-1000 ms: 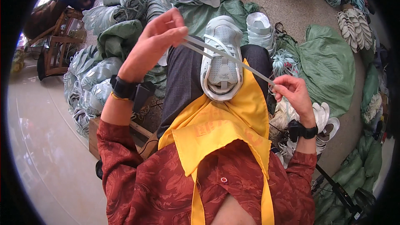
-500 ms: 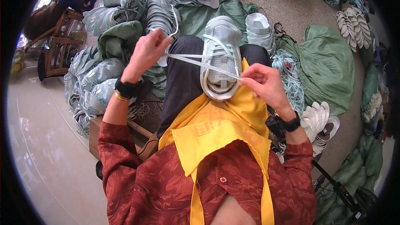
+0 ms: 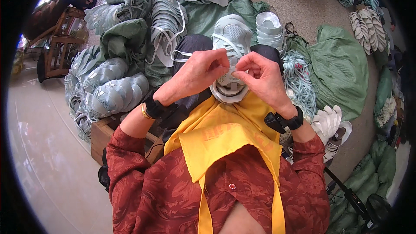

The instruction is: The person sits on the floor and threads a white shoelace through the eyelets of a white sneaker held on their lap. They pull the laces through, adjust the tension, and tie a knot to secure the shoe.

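A pale grey-blue sneaker upper [image 3: 232, 27] rests between my knees, toe pointing away and heel opening towards me, on the yellow apron [image 3: 221, 123]. A white flat shoelace [image 3: 182, 54] is threaded part way through its eyelets and loops out to the left. My left hand [image 3: 197, 71] is closed in a pinch on the shoelace above the shoe's left side. Close beside it, my right hand [image 3: 262, 78] pinches over the right side of the lacing. The fingertips nearly meet, and the lace between them is mostly hidden.
Stacks of similar shoe uppers [image 3: 119, 91] lie to the left and beyond. Green sacks [image 3: 338, 69] and a bundle of pale blue laces [image 3: 299, 78] lie at the right. White uppers [image 3: 327, 123] sit by my right forearm. A wooden box [image 3: 102, 141] stands at my left elbow.
My left hand has come right and nearer, from out beside the shoe to over its lacing. My right hand has shifted slightly left and up. The stretched lace now hangs in a loop.
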`<state>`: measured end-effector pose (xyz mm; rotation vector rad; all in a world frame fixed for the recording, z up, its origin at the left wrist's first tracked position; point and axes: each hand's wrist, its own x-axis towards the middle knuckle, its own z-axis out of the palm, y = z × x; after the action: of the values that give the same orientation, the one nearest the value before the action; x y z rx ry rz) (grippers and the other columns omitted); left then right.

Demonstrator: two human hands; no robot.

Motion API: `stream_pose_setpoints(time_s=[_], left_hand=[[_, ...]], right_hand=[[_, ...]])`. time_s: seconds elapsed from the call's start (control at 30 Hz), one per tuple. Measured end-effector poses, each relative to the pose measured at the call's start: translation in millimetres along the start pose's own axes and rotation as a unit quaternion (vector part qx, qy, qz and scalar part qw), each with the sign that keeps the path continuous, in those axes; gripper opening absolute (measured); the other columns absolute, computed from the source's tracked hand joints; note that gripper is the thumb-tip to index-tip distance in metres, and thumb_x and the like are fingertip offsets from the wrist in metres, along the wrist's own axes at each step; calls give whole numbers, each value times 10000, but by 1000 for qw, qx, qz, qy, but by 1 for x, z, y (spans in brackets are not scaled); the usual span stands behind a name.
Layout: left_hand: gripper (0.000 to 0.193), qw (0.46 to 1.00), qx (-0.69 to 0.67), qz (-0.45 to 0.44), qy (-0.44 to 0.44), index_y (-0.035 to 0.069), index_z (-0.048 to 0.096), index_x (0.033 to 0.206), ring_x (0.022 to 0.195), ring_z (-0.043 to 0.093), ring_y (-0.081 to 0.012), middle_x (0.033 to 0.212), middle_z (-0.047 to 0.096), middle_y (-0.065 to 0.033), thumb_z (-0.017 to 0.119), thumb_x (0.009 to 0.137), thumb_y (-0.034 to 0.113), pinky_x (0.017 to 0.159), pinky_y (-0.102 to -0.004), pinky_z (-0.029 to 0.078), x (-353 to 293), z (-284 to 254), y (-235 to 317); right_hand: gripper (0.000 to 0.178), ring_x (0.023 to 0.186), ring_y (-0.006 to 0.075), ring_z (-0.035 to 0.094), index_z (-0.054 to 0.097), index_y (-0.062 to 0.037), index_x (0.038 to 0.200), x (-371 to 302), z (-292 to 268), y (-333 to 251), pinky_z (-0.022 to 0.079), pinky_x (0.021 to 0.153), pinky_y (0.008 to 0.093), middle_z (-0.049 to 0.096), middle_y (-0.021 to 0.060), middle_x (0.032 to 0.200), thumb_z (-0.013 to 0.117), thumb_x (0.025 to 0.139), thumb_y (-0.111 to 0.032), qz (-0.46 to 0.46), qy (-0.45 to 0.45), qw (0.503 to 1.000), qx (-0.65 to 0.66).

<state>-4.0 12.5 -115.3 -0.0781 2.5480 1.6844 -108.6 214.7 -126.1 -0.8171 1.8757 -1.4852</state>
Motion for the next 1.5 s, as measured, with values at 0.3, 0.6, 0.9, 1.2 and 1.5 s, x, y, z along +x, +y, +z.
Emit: stream_pose_setpoints(time_s=[0.3, 0.6, 0.9, 1.2, 1.5], left_hand=[[106, 996, 12, -62, 59, -22, 626, 919, 671, 479, -31, 715, 581, 12, 687, 943, 61, 586, -250, 428, 1, 7, -10], [126, 991, 57, -30, 119, -46, 622, 914, 627, 564, -104, 698, 633, -76, 680, 892, 64, 591, -307, 476, 9, 18, -13], [108, 985, 112, -17, 128, -60, 601, 884, 609, 645, -241, 699, 636, -179, 626, 895, 44, 595, -361, 492, 17, 25, -17], [86, 987, 74, -19, 142, -49, 591, 899, 591, 551, -182, 684, 604, -158, 620, 897, 32, 579, -339, 455, 18, 30, -19], [55, 994, -43, -21, 94, -10, 585, 936, 697, 445, -73, 727, 525, -12, 632, 929, 18, 613, -267, 418, 24, 34, -23]], right_hand=[[200, 820, 290, 664, 626, -78, 919, -14, 0, 3, 545, 681, 388, 586, 66, 938, 743, 763, -32, -204, -59, 911, -354], [167, 803, 311, 676, 639, -47, 926, -12, 0, 10, 552, 686, 390, 635, 88, 905, 713, 788, 12, -307, -8, 921, -241], [150, 798, 321, 684, 654, -45, 926, -14, -3, 11, 558, 691, 386, 659, 101, 930, 704, 801, 22, -285, -3, 930, -233], [150, 802, 319, 689, 657, -48, 918, -14, -3, 12, 559, 688, 388, 663, 102, 923, 710, 797, 22, -283, -2, 930, -234], [168, 803, 321, 693, 664, -46, 925, -16, 0, 8, 563, 686, 372, 671, 104, 918, 721, 803, 55, -213, 14, 958, -189]])
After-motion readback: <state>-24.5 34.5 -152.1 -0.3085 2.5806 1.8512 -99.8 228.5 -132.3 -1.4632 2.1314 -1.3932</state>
